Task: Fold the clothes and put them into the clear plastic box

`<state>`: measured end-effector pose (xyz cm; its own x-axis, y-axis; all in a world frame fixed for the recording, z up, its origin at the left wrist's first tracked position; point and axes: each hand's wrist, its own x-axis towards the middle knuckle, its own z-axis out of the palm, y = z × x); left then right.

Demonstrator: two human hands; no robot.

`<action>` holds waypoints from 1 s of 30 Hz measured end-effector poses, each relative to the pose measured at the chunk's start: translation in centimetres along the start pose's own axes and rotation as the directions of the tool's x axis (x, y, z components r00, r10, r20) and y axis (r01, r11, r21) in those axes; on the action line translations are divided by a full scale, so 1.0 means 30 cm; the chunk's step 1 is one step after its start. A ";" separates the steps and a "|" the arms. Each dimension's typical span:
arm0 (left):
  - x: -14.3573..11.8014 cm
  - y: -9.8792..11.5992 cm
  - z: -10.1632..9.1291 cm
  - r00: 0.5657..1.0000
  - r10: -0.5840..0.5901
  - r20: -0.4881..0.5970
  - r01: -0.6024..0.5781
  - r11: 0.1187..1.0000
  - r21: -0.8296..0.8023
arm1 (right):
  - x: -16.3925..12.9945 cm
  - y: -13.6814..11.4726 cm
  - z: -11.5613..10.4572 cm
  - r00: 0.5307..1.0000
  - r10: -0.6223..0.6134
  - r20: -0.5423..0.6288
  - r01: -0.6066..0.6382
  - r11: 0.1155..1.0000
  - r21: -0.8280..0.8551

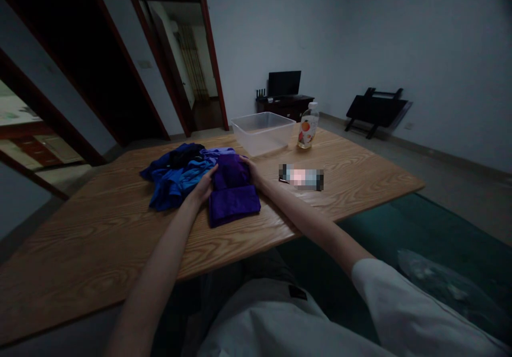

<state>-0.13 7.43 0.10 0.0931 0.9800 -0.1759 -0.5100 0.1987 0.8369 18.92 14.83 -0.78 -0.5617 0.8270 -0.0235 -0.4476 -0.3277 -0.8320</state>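
Note:
A purple folded garment (234,203) lies on the wooden table, with its near part doubled over into a flat band. My left hand (206,185) grips its left side, thumb on top. On the far right side, my right hand (251,169) holds the same cloth, with its fingers partly hidden by the fabric. Just left of it lies a loose heap of blue clothes (168,184), with some black and lilac cloth among them.
Behind the clothes stands a clear plastic bin (264,136). A bottle (308,128) with a fruit label is to its right. A blurred-out flat object (301,177) lies right of my forearm on the wooden table (100,240). The table's front edge runs close to my body.

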 end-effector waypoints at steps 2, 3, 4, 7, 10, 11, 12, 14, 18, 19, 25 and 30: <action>-0.004 0.015 0.000 1.000 0.012 -0.003 -0.012 1.000 -0.026 | -0.007 -0.001 0.001 0.998 0.044 0.048 -0.045 0.999 0.014; -0.007 0.025 -0.001 1.000 0.020 -0.004 -0.020 0.999 -0.039 | -0.011 -0.001 0.001 0.995 0.071 0.073 -0.073 0.997 0.017; -0.010 0.037 -0.003 1.000 0.029 -0.005 -0.029 0.998 -0.051 | -0.015 -0.001 0.002 0.991 0.097 0.097 -0.099 0.995 0.015; -0.022 0.078 -0.014 0.998 0.057 -0.014 -0.058 0.995 -0.084 | -0.029 0.004 0.005 0.973 0.171 0.155 -0.174 0.985 0.002; -0.041 0.121 -0.025 0.996 0.092 -0.021 -0.094 0.989 -0.113 | -0.042 0.012 0.009 0.946 0.257 0.197 -0.257 0.966 -0.028; -0.047 0.133 -0.028 0.993 0.119 -0.026 -0.121 0.984 -0.130 | -0.046 0.014 0.010 0.932 0.295 0.210 -0.291 0.955 -0.048; -0.053 0.144 -0.029 0.988 0.151 -0.033 -0.154 0.977 -0.149 | -0.050 0.015 0.010 0.916 0.335 0.222 -0.327 0.942 -0.073; -0.062 0.160 -0.033 0.978 0.200 -0.056 -0.207 0.961 -0.186 | -0.056 0.016 0.007 0.882 0.407 0.237 -0.388 0.913 -0.125; -0.070 0.185 -0.049 0.967 0.227 -0.114 -0.247 0.944 -0.217 | -0.057 0.017 -0.003 0.846 0.467 0.257 -0.432 0.883 -0.180; -0.073 0.194 -0.056 0.958 0.253 -0.133 -0.278 0.934 -0.224 | -0.056 0.017 -0.004 0.841 0.470 0.267 -0.434 0.881 -0.187; -0.101 0.249 -0.115 0.878 0.437 -0.196 -0.476 0.844 -0.247 | -0.061 0.025 0.007 0.778 0.516 0.358 -0.455 0.856 -0.245; -0.101 0.264 -0.169 0.821 0.526 -0.223 -0.567 0.794 -0.217 | -0.068 0.036 0.016 0.738 0.511 0.439 -0.441 0.859 -0.259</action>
<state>-8.80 5.96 4.64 -0.3823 0.9064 0.1798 -0.6437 -0.4009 0.6518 19.25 12.58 -1.36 -0.9495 0.2424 -0.1993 0.0434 -0.5275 -0.8484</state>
